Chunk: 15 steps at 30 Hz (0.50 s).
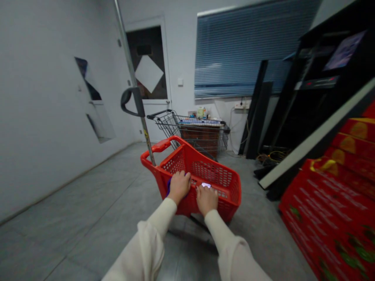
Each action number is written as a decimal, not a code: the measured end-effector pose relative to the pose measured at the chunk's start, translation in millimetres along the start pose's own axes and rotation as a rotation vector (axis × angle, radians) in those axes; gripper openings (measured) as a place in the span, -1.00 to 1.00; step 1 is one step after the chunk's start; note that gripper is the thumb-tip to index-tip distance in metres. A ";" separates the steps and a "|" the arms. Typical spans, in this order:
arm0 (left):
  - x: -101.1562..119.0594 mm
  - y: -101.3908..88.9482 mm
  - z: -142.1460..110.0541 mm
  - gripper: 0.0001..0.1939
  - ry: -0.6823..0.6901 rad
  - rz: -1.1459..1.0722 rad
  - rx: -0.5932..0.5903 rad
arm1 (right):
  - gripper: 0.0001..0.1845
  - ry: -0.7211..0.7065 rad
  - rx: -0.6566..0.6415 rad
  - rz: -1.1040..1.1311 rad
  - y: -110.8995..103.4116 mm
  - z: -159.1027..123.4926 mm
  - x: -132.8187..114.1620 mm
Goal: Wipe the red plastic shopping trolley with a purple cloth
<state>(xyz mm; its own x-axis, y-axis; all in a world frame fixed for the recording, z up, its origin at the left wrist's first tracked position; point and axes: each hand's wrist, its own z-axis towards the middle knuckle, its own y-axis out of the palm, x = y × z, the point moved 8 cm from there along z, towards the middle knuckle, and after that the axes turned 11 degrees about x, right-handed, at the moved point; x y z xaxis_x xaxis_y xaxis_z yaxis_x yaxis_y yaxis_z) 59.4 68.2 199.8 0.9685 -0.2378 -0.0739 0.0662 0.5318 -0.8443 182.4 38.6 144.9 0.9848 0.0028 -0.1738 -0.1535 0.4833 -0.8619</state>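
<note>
A red plastic shopping cart (202,156) with perforated basket walls stands in front of me. My left hand (179,187) is closed on a purple cloth (168,186) at the cart's near rim; only the cloth's edges show around the fingers. Close beside it, my right hand (207,200) curls its fingers over the same rim. Just beyond those fingers is a small bright white item (206,185), whose kind I cannot make out. From the cart's handle end rises a tall metal pole (129,58) with a grey loop handle (133,102) on it.
Behind the red cart is a wire shopping cart (164,121) by a brown cabinet (200,136). Red printed boxes (336,203) are stacked at the right, near a slanted white board (316,136) and a black rack (322,89). A door (149,62) is at the back.
</note>
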 end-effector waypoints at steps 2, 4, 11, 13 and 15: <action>5.0 0.3 -2.1 -0.68 0.055 -0.012 -0.011 | -0.52 -0.002 -0.003 -0.006 -1.0 -0.3 0.8; -6.8 -4.7 0.5 -0.69 0.095 -0.002 -0.035 | -0.51 -0.004 -0.014 -0.007 -1.5 -1.0 2.0; -70.8 -24.9 21.6 -0.68 -0.048 0.095 -0.031 | -0.53 0.005 -0.020 0.018 1.4 -3.5 1.2; -56.7 -17.7 19.3 -0.71 -0.045 0.100 -0.037 | -0.54 0.017 0.002 0.027 1.5 -3.4 0.1; -31.7 -8.6 13.6 -0.72 -0.010 0.075 -0.040 | -0.55 0.026 0.017 0.033 1.2 -3.2 -0.3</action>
<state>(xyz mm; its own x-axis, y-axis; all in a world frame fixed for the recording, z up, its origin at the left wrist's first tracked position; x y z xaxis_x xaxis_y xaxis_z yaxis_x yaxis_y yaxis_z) 31.4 82.2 216.7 0.9728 -0.1902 -0.1320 -0.0156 0.5148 -0.8572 181.7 36.3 142.3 0.9767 -0.0035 -0.2147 -0.1845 0.4979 -0.8474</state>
